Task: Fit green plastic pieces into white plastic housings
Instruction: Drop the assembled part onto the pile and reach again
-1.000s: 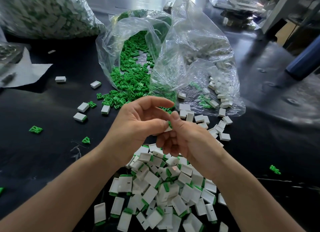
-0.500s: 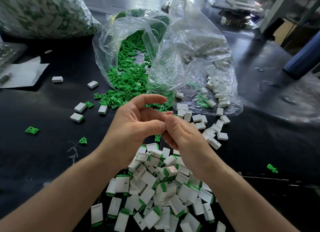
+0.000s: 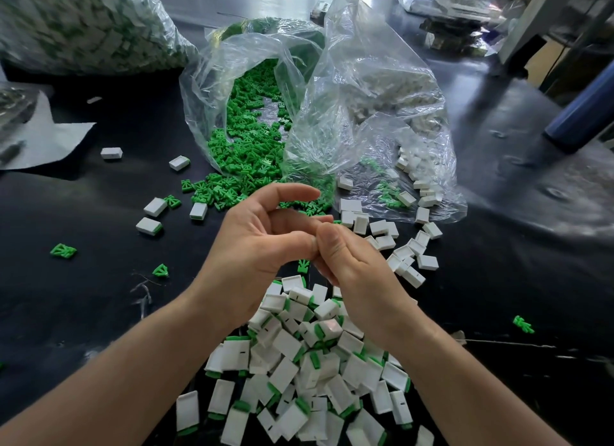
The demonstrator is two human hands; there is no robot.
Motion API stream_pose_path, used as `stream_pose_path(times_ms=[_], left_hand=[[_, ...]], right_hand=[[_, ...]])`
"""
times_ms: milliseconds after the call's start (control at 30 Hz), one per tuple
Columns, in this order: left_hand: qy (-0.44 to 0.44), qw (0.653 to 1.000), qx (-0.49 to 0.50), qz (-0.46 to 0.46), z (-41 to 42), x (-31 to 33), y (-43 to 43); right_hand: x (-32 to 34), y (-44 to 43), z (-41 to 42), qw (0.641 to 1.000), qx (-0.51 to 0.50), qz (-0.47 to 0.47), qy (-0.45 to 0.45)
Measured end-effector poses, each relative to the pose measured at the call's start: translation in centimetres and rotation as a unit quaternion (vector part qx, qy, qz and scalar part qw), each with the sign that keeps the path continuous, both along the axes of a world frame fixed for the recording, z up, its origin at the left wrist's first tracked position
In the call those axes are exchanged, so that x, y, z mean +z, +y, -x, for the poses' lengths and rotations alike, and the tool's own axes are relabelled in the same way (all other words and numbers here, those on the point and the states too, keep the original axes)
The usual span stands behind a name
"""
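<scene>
My left hand point(image 3: 259, 246) and my right hand point(image 3: 355, 269) meet thumb to thumb above the black table. Their fingertips pinch a small part together; it is almost fully hidden between them. Just under the hands a loose green piece point(image 3: 304, 266) lies on the table. Below them spreads a heap of white housings with green pieces fitted point(image 3: 292, 356). Behind, an open clear bag spills green pieces point(image 3: 252, 129). A second clear bag holds empty white housings point(image 3: 382, 113), and several more point(image 3: 382, 233) lie loose right of my hands.
A big full bag point(image 3: 83, 23) stands at the back left, with white paper point(image 3: 43, 139) beside it. Stray green pieces point(image 3: 63, 251) and single housings point(image 3: 149, 225) dot the left side. A blue cylinder point(image 3: 581, 113) and machine parts stand at the right.
Both hands have stayed together and shifted slightly. The sliver of white and green seen between the thumbs a second ago is now covered. A green piece now shows under the hands.
</scene>
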State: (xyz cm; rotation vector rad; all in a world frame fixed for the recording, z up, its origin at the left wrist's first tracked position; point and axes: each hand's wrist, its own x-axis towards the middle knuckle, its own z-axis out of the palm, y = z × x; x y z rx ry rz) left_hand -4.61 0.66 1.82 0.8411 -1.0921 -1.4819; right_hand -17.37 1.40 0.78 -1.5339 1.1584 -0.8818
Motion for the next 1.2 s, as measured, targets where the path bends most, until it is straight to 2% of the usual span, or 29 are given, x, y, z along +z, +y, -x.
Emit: stream_pose_path(times_ms=[800,1100,1200], left_hand=[[0.016,1.000,-0.002,-0.022,0.2,0.2,0.1],[0.028,0.998,-0.029,-0.051,-0.2,0.7,0.0],[0.025,0.997,-0.024,-0.065,-0.3,0.6,-0.1]], right_hand=[[0.1,0.2,0.0,1.000,-0.005,0.021,0.015],[0.9,0.0,0.3,0.998,0.017,-0.040,-0.045],[1.3,-0.2,0.9,0.998,0.013,-0.053,-0.013]])
